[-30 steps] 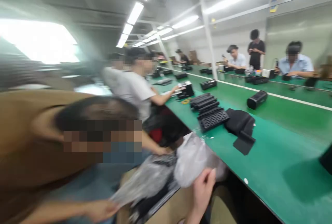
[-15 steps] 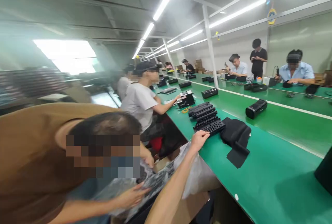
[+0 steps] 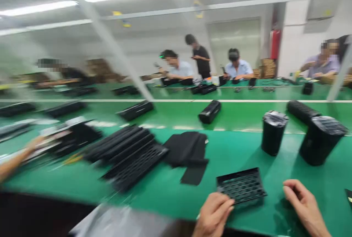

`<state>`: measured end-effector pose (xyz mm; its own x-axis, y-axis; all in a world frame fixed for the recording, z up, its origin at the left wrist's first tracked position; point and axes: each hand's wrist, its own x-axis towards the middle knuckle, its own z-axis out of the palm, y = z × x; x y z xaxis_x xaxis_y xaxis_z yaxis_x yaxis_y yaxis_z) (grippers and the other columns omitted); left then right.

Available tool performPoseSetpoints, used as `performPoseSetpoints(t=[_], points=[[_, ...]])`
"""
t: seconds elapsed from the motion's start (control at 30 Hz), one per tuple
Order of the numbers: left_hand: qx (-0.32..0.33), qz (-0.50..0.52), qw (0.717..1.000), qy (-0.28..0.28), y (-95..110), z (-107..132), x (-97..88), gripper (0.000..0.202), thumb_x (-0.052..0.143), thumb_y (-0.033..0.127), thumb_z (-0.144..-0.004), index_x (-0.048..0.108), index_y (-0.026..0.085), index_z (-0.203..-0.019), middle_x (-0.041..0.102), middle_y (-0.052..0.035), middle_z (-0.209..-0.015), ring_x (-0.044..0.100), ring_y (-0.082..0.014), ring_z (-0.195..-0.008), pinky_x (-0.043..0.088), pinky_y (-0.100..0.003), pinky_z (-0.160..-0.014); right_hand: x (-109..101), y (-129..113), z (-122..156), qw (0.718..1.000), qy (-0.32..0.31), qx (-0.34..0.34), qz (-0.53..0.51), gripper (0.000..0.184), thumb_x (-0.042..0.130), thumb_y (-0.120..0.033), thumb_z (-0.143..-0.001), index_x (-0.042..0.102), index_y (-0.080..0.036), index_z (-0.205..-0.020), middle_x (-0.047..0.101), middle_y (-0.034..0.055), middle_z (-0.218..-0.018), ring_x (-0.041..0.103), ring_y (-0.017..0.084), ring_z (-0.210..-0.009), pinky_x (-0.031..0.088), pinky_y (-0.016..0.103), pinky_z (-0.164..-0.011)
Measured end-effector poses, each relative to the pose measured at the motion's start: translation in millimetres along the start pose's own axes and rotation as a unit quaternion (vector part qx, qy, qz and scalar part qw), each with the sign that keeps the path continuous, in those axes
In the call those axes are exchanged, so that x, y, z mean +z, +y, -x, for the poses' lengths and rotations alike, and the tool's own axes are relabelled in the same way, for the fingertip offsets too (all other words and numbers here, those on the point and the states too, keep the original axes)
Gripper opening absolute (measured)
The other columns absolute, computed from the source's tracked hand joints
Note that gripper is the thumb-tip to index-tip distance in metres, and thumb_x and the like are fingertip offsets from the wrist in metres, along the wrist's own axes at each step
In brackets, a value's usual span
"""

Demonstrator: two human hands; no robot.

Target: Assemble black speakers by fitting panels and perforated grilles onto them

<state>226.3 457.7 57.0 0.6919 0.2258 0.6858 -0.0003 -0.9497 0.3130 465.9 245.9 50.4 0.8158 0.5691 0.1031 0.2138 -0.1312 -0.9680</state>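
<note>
A black plate with holes [image 3: 240,187] lies flat on the green table [image 3: 170,189], at 6 o'clock. The left hand [image 3: 213,215] touches its near left corner with bent fingers; I cannot tell if they grip it. The right hand [image 3: 305,204], at 5 o'clock, is loosely curled and empty, just beside the plate. Two black tubs [image 3: 273,132] stand at 2 o'clock.

Left hand [image 3: 213,215] fingers [image 3: 226,204] touch near corner of black perforated tray [image 3: 240,186] on green table [image 3: 233,149]; right hand [image 3: 304,202] just beside, curled.
</note>
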Motion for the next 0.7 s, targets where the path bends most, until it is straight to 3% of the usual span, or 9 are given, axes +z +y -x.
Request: performPoseSetpoints(t=[0.07, 0.13, 0.2, 0.27, 0.37, 0.43, 0.53, 0.6, 0.7], points=[[0.017, 0.007, 1.000, -0.019, 15.6, -2.3, 24.8, 0.019, 0.053, 0.021, -0.103, 0.072, 0.023, -0.108, 0.076, -0.0066, -0.084, 0.070, -0.0200, -0.076, 0.059, -0.033, -0.069, -12.0, -15.5, -6.1, 0.998, -0.035, -0.032, 0.036, 0.043, 0.068, -0.067, -0.089, 0.072, -0.024, -0.085, 0.067, 0.0004, -0.077, 0.062, 0.018, -0.067, 0.052, 0.024, -0.064], [0.019, 0.038, 0.999, -0.014, 15.5, 1.3, 33.4, 0.024, 0.052, 0.034, -0.105, 0.071, 0.021, -0.112, 0.076, -0.0099, -0.089, 0.070, -0.0222, -0.082, 0.059, -0.037, -0.075, 3.4, -41.1, -28.6, 0.980, -0.153, -0.105, 0.070, 0.039, 0.065, -0.062, -0.092, 0.070, -0.025, -0.081, 0.065, 0.0001, -0.075, 0.060, 0.018, -0.064, 0.051, 0.023, -0.060], [-0.016, 0.057, 0.998, 0.025, 12.2, 9.4, 30.8, 0.030, 0.056, 0.042, -0.103, 0.070, 0.019, -0.115, 0.076, -0.0130, -0.096, 0.069, -0.0245, -0.091, 0.060, -0.040, -0.082, 52.8, -74.3, -50.2, 0.921, -0.326, -0.189, 0.103, 0.038, 0.058, -0.057, -0.098, 0.066, -0.025, -0.078, 0.065, 0.0013, -0.073, 0.061, 0.019, -0.067, 0.050, 0.024, -0.061], [-0.070, 0.055, 0.993, 0.075, 11.9, 17.8, 22.6, 0.023, 0.058, 0.037, -0.102, 0.072, 0.019, -0.108, 0.075, -0.0124, -0.094, 0.067, -0.0245, -0.093, 0.059, -0.040, -0.083, 123.0, -104.3, -61.4, 0.851, -0.441, -0.218, 0.183, 0.029, 0.053, -0.041, -0.101, 0.064, -0.024, -0.080, 0.066, 0.0013, -0.074, 0.061, 0.019, -0.069, 0.049, 0.027, -0.064], [-0.164, 0.054, 0.976, 0.132, 13.4, 30.4, 2.6, 0.020, 0.055, 0.026, -0.102, 0.073, 0.021, -0.094, 0.074, -0.0083, -0.084, 0.065, -0.0222, -0.085, 0.057, -0.038, -0.078, 223.6, -120.6, -71.9, 0.834, -0.454, -0.207, 0.236, 0.017, 0.067, -0.025, -0.094, 0.063, -0.021, -0.077, 0.067, 0.0008, -0.076, 0.064, 0.019, -0.076, 0.048, 0.030, -0.074], [-0.236, 0.068, 0.957, 0.156, 11.2, 41.0, -14.2, 0.025, 0.054, 0.029, -0.103, 0.073, 0.023, -0.089, 0.073, -0.0073, -0.082, 0.066, -0.0223, -0.083, 0.056, -0.039, -0.077, 264.5, -113.1, -82.4, 0.837, -0.447, -0.183, 0.256, 0.017, 0.073, -0.026, -0.093, 0.064, -0.019, -0.081, 0.067, 0.0014, -0.084, 0.065, 0.020, -0.082, 0.050, 0.034, -0.079], [-0.348, 0.074, 0.913, 0.201, 0.9, 55.3, -35.9, 0.033, 0.052, 0.041, -0.104, 0.072, 0.024, -0.084, 0.072, -0.0081, -0.083, 0.067, -0.0243, -0.085, 0.056, -0.041, -0.079, 277.0, -99.0, -99.1, 0.844, -0.461, -0.147, 0.230, 0.026, 0.071, -0.037, -0.098, 0.063, -0.018, -0.083, 0.064, 0.0005, -0.086, 0.063, 0.019, -0.083, 0.051, 0.037, -0.083], [-0.419, 0.078, 0.872, 0.240, -10.7, 55.7, -42.5, 0.035, 0.053, 0.050, -0.103, 0.071, 0.023, -0.090, 0.073, -0.0094, -0.092, 0.068, -0.0250, -0.091, 0.057, -0.042, -0.084, 262.3, -99.2, -106.0, 0.848, -0.487, -0.124, 0.169, 0.033, 0.066, -0.046, -0.099, 0.060, -0.020, -0.080, 0.060, -0.0009, -0.078, 0.058, 0.018, -0.077, 0.050, 0.036, -0.080], [-0.463, 0.139, 0.824, 0.295, -31.5, 33.7, -38.8, 0.049, 0.067, 0.060, -0.091, 0.066, 0.023, -0.123, 0.068, -0.0138, -0.131, 0.066, -0.0281, -0.119, 0.054, -0.043, -0.103, 225.0, -112.2, -104.7, 0.845, -0.527, -0.074, 0.044, 0.047, 0.057, -0.067, -0.094, 0.056, -0.022, -0.081, 0.056, -0.0013, -0.075, 0.054, 0.018, -0.073, 0.048, 0.033, -0.074]])
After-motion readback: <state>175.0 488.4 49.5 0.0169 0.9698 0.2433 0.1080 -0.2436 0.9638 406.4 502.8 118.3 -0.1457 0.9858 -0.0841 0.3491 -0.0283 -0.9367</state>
